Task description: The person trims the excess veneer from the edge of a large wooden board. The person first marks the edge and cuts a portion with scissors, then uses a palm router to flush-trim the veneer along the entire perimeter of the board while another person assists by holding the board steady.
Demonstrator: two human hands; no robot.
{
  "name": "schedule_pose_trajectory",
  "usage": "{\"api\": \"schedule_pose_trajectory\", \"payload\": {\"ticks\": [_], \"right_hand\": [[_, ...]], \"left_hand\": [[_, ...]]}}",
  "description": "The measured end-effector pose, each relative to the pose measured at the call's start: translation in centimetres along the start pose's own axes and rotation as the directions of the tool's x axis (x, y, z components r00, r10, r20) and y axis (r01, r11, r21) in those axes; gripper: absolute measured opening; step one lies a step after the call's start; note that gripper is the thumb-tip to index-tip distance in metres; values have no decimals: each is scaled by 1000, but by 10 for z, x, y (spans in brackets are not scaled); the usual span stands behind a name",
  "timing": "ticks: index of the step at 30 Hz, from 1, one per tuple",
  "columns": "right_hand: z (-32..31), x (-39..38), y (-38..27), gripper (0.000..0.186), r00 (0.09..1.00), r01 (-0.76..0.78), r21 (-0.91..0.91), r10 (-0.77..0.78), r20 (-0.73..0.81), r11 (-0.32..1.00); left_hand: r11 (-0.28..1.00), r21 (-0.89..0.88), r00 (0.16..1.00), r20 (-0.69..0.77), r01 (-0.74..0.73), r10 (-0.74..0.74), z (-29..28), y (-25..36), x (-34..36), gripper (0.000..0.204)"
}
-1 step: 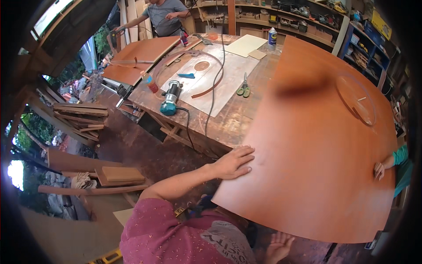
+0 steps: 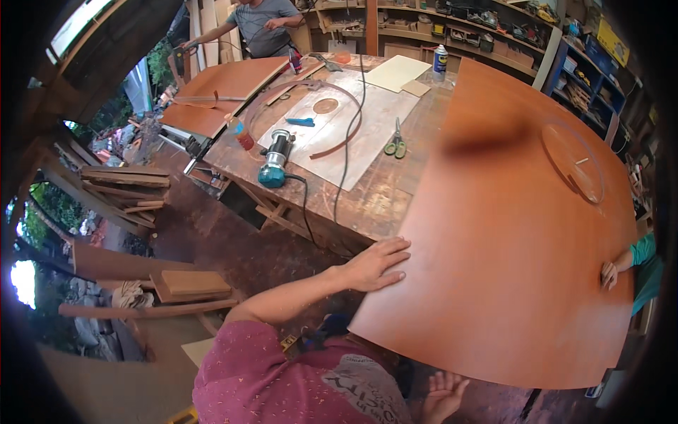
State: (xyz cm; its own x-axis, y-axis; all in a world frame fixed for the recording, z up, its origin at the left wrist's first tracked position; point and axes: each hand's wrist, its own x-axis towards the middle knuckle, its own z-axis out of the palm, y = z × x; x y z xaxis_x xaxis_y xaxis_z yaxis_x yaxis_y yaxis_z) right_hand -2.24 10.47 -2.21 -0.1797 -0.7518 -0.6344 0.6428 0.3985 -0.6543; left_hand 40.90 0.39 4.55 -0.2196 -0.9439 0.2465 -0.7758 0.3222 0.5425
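A large reddish-brown sheet [image 2: 494, 283] covers the right side of the worktable and juts out over its near edge. On its left edge my left hand [image 2: 381, 264] lies palm down, fingers stretched out over the surface. Just below the sheet's near edge, my right hand [image 2: 444, 396] is palm up with its fingers spread, holding nothing visible. At the right, another person's hand [image 2: 609, 274] in a green sleeve rests on the sheet. A curved strip [image 2: 565, 173] and a round outline lie on its far right part. A dark blur hides part of the sheet's upper area.
On the worktable [image 2: 374, 208] are a teal and silver router [image 2: 277, 159] with a cord, green-handled scissors [image 2: 397, 140], a curved brown strip [image 2: 359, 124], a blue tool [image 2: 301, 121] and a spray can [image 2: 440, 59]. Stacked boards [image 2: 131, 187] stand left. Another person [image 2: 265, 28] works behind.
The sheet's near left corner has shifted slightly to the right. My right hand has moved a little to the left; my left hand stays on the sheet's edge.
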Motion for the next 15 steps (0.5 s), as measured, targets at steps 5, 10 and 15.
{"api": "schedule_pose_trajectory", "payload": {"ticks": [5, 10, 15], "right_hand": [[82, -62, 77, 68, 949, -170, -120, 195, 248, 978], [104, -106, 86, 39, 990, -34, -371, 83, 117, 928], [97, -106, 99, 16, 971, 236, -607, -216, 106, 759]], "left_hand": [[938, -244, 946, -150, 247, -288, -69, -71, -60, 53], [773, -392, 477, -621, 499, -622, -164, -196, -105, 28], [449, 47, 433, -370, 892, -822, -256, -447, -198, 60]]}}
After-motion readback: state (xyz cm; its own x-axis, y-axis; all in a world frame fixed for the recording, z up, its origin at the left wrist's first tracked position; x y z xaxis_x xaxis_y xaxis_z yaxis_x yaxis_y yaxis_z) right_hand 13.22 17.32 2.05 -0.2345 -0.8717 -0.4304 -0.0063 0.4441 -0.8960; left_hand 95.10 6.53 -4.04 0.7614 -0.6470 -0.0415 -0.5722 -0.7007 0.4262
